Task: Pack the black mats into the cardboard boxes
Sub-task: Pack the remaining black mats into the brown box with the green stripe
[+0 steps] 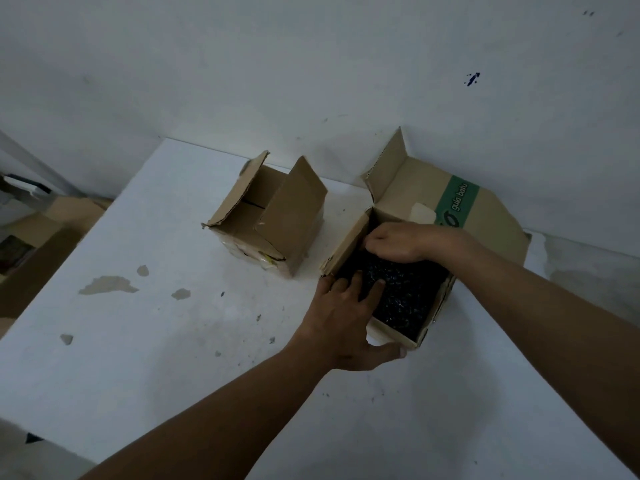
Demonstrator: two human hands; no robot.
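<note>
Now left hand (343, 317) spreads fingers on black mat (408, 292); right hand (394, 242) curls onto it.

We see a black mat (405, 296), studded and glossy, lying flat inside the right cardboard box (346, 247), whose flaps stand open, one bearing a green band. The left cardboard box (239, 233) stands apart on the bench (156, 341), flaps half raised.
</note>
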